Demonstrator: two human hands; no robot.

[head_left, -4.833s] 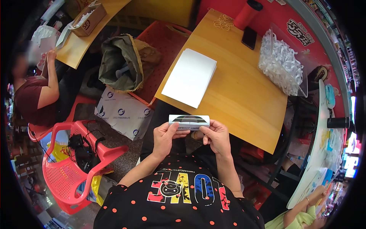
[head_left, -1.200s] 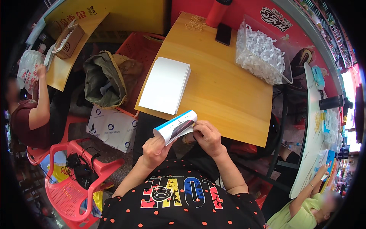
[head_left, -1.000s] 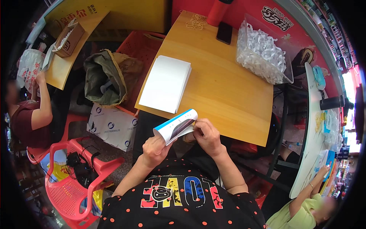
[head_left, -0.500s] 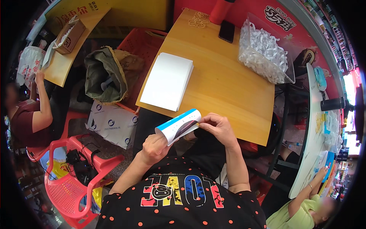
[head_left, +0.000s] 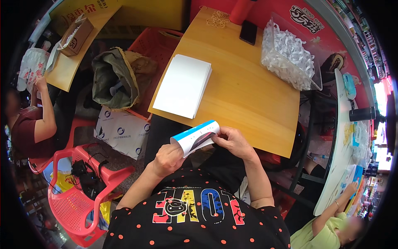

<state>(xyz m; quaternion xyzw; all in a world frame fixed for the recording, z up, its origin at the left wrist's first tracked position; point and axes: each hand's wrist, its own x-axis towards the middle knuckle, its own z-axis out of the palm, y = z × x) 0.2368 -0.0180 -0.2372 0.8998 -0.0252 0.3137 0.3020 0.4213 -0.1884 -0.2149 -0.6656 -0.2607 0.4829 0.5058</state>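
Note:
Between my two hands is a curled printed sheet (head_left: 194,136), white with a blue band and a dark printed shape, bent over into a loose roll above my lap. My left hand (head_left: 168,159) is closed on its left end, its fingers partly tucked inside the curl. At the other end, my right hand (head_left: 234,143) pinches the sheet's edge between thumb and fingers. Just beyond the sheet, a stack of white paper (head_left: 182,87) lies on the near left part of the wooden table (head_left: 244,95).
A clear bin of white paper strips (head_left: 288,58) stands at the table's far right, beside a black phone (head_left: 248,32). Rubber bands (head_left: 217,19) lie at the far edge. Left are an open sack (head_left: 114,79) and a red chair (head_left: 78,199). Other people sit at both sides.
My right hand has turned and its fingers have closed in nearer the sheet's right end. My left hand keeps its hold, and the sheet stays almost where it was.

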